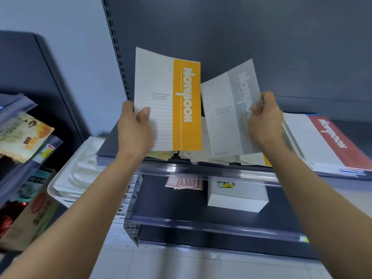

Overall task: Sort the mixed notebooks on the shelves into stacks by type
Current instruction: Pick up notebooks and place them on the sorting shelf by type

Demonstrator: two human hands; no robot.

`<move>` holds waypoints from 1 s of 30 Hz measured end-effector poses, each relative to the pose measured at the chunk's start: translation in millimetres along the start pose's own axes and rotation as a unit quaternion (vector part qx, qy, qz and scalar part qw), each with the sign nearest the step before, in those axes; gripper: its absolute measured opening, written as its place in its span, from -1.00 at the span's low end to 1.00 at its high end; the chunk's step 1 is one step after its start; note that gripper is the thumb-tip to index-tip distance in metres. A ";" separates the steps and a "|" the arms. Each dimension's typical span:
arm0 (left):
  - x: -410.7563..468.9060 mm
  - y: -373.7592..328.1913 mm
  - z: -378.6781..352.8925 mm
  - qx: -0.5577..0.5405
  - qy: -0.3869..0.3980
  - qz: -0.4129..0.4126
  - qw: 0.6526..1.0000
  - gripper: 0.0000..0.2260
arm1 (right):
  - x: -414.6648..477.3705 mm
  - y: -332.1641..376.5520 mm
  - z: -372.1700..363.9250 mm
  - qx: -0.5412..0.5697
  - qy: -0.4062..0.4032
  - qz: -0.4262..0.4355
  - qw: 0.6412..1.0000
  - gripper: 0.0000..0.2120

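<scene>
Holding two notebooks up above the shelf (201,170), the person has a yellow-banded notebook (167,101) in the left hand (133,129) and a grey-banded notebook (227,117) in the right hand (263,121), both upright with their covers facing the camera and clear of everything below. The left thumb (144,115) presses on the front of the yellow one near its lower left edge; the other fingers are behind the cover and hidden, so that hand is clamped on it. The right fingers (255,109) curl round the right edge of the grey one at about mid-height and pinch it, though blur hides just how they lie. The two notebooks stand side by side, the grey one's upper left corner tucked just behind the yellow one's right edge.

Judging by what lies below, the sorting is partly done. A neat stack of red-banded notebooks (326,141) sits at the right end of the shelf, and a dark-covered stack (108,151) at its left end. Between them, along the front edge and under the raised pair, lies a loose heap (201,156) of pale covers at mixed angles, with a bit of yellow showing; this looks like the unsorted part. No finished yellow or grey stack is plainly in view, so both held notebooks have yet to be placed.

The lower shelf (171,208) carries a white box (237,198) and some pink slips (184,183) near its back
</scene>
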State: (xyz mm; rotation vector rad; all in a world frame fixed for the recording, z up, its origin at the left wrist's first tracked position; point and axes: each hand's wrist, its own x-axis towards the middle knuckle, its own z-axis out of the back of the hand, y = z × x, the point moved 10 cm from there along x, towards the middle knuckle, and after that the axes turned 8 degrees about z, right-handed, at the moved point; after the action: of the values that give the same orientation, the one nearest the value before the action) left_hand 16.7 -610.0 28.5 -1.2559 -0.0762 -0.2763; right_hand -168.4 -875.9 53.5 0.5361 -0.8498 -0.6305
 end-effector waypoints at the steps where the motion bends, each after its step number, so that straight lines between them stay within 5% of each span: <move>1: 3.1 2.0 -1.4 0.004 -0.005 0.005 1.000 -0.91 | 3.8 -7.5 -9.1 0.000 0.017 -0.007 1.000 -0.82; 20: 69.4 24.0 -50.2 0.031 0.051 0.015 0.998 -0.87 | 15.2 -110.4 -143.7 -0.096 0.153 -0.162 0.970 -0.71; 24: 68.9 12.5 -74.6 0.036 0.075 0.012 0.996 -0.88 | 28.8 -111.1 -131.3 -0.183 0.181 -0.104 0.961 -0.75; 30: 49.3 5.9 -149.5 0.118 0.172 0.052 0.977 -0.82 | 80.0 -79.4 -55.3 -0.193 0.089 0.034 0.976 -0.89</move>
State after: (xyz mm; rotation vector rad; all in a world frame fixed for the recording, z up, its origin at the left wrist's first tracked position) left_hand 51.6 -757.9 -13.4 -0.9585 0.2471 -0.3785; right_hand -106.2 -976.8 12.0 0.2048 -0.5542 -0.6543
